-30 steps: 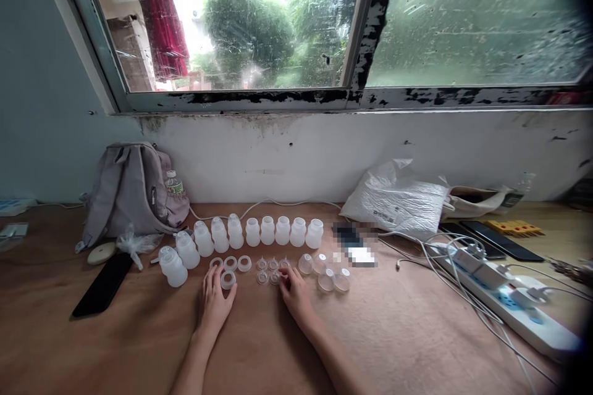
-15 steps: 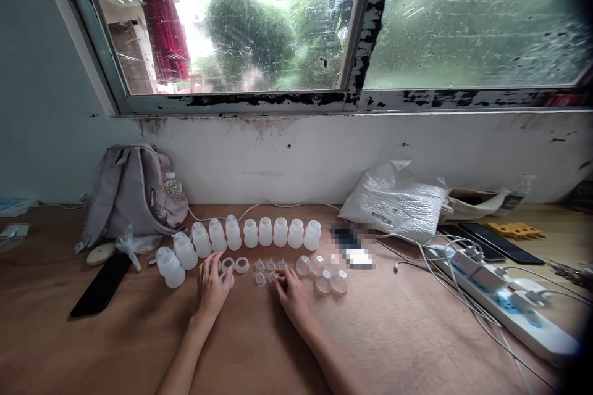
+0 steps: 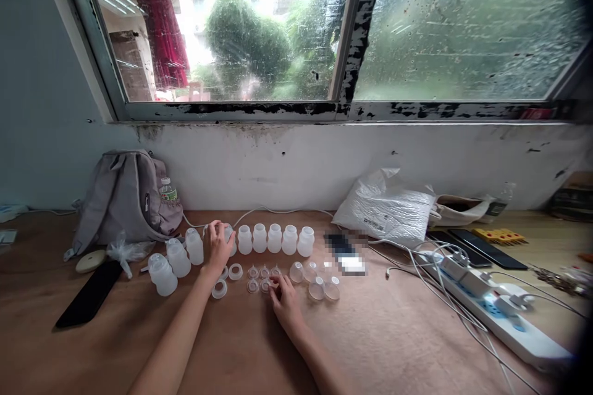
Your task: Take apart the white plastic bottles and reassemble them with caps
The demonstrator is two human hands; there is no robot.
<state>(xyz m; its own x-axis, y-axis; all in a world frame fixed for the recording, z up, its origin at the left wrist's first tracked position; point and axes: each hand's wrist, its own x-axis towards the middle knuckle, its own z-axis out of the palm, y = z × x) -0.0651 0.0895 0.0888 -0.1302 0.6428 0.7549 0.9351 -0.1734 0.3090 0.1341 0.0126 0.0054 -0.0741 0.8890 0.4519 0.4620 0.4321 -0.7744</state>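
My left hand (image 3: 217, 248) is over the row of capped frosted baby bottles, fingers apart and reaching around the tops. It partly hides one capped bottle (image 3: 230, 236); whether it touches the bottle I cannot tell. More capped bottles (image 3: 163, 276) stand to its left. White collar rings (image 3: 219, 289) lie just below the wrist. My right hand (image 3: 284, 299) rests low on the table, its fingers loosely bent and apart, tips beside the small clear nipples (image 3: 252, 286). Uncapped bottles (image 3: 274, 239) stand upright behind them. Several clear domed caps (image 3: 316, 289) sit right of my right hand.
A grey backpack (image 3: 125, 197) leans on the wall at left, near a black phone (image 3: 88, 296) and a knotted plastic bag (image 3: 127, 253). At right are a silver mailing bag (image 3: 386, 203), a white power strip (image 3: 523, 336), loose cables (image 3: 445, 296) and yellow parts (image 3: 500, 236).
My left hand has moved up and away from the collar rings to the capped bottles. My right hand stays beside the nipples. The view has shifted slightly.
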